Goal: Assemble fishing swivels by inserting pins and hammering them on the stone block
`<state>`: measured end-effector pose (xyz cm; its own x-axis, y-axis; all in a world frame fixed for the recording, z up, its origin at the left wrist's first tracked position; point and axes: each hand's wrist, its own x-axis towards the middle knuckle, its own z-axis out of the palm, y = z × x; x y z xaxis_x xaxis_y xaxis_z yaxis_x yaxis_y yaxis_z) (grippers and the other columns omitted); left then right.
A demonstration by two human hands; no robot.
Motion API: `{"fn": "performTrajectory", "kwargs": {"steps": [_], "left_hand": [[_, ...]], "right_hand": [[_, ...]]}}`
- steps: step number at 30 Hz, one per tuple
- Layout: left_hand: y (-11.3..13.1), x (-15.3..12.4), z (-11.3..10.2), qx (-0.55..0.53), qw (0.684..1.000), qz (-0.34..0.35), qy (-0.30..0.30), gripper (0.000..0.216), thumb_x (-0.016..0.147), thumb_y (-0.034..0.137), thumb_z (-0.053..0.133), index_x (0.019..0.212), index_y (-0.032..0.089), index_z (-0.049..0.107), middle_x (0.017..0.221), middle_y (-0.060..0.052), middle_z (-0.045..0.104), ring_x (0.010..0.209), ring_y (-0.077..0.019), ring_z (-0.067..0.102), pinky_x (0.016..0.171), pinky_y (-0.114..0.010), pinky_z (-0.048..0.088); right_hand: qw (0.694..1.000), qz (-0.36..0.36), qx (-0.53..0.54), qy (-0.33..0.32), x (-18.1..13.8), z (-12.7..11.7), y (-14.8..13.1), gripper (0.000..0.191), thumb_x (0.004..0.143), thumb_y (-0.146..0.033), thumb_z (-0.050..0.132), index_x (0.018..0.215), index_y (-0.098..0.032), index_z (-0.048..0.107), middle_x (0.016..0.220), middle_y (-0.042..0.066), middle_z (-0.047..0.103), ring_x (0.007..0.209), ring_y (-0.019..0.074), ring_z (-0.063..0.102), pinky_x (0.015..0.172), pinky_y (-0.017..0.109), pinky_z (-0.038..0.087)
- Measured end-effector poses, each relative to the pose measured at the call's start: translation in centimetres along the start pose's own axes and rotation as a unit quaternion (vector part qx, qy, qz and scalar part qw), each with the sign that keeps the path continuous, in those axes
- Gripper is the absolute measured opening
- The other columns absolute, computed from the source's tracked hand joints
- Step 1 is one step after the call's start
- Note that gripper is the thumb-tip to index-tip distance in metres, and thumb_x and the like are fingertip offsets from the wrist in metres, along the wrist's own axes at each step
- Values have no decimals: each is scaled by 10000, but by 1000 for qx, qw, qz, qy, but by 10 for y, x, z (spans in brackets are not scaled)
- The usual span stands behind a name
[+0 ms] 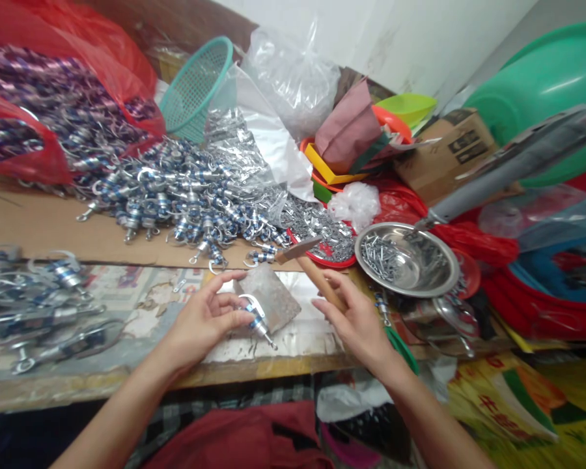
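My left hand [219, 306] pinches a small silver-and-blue metal fitting with a curved hook [258, 318] between thumb and fingers. The fitting tilts over the near side of a grey metal block [273, 293] that lies on the bench. In my right hand [351, 309] is a hammer [322, 283], its wooden handle gripped by thumb and fingers. The hammer's head is raised above the block's far right edge, apart from the fitting. Part of the handle is hidden inside my palm.
A large heap of similar fittings [176, 189] spreads behind the block. More fittings [53, 312] lie at the left, blurred. A red tray [332, 260] holds small metal pieces. Beside it, a steel bowl [420, 280] contains pins, with a grey bar-like tool [508, 163] slanting above it.
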<state>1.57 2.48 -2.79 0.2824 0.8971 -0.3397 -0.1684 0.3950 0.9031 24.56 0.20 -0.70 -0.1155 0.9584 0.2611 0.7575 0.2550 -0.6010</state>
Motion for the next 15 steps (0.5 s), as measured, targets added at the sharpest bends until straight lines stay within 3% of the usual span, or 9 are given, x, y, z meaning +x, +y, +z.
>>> {"fn": "performTrajectory", "kwargs": {"steps": [3, 5, 8, 12, 15], "left_hand": [[-1, 0, 0, -7, 1000, 2, 8, 667, 579, 159, 731, 1173, 182, 427, 682, 14, 655, 643, -153, 625, 636, -277, 504], [-1, 1, 0, -11, 1000, 3, 12, 709, 566, 153, 740, 1194, 186, 411, 669, 19, 654, 626, -150, 624, 627, -282, 508], [-2, 1, 0, -18, 1000, 4, 12, 732, 560, 152, 744, 1205, 183, 401, 656, 18, 658, 611, -154, 628, 622, -298, 514], [0, 1, 0, -26, 1000, 4, 13, 739, 542, 153, 754, 1196, 183, 412, 641, 17, 664, 595, -165, 635, 612, -313, 522], [-1, 1, -1, -22, 1000, 5, 14, 731, 547, 154, 752, 1198, 191, 421, 654, 15, 673, 603, -172, 642, 619, -321, 521]], "right_hand": [[995, -94, -5, 42, -17, -12, -21, 536, 832, -121, 498, 1318, -311, 373, 1130, 41, 581, 985, 183, 567, 811, 299, 459], [991, -127, -50, -3, -29, -12, -27, 578, 831, -61, 443, 1342, -312, 343, 1034, 43, 614, 861, 170, 603, 712, 273, 484], [981, -124, -126, -79, -40, -4, -28, 568, 816, -27, 388, 1329, -271, 387, 904, 54, 640, 732, 176, 610, 608, 272, 485], [981, -137, -136, -13, -45, 2, -29, 556, 815, -25, 381, 1310, -276, 419, 957, 69, 640, 804, 191, 610, 663, 289, 487], [989, -108, -85, -54, -39, 6, -21, 484, 836, -69, 399, 1274, -262, 470, 918, 56, 650, 777, 170, 617, 658, 264, 493]]}}
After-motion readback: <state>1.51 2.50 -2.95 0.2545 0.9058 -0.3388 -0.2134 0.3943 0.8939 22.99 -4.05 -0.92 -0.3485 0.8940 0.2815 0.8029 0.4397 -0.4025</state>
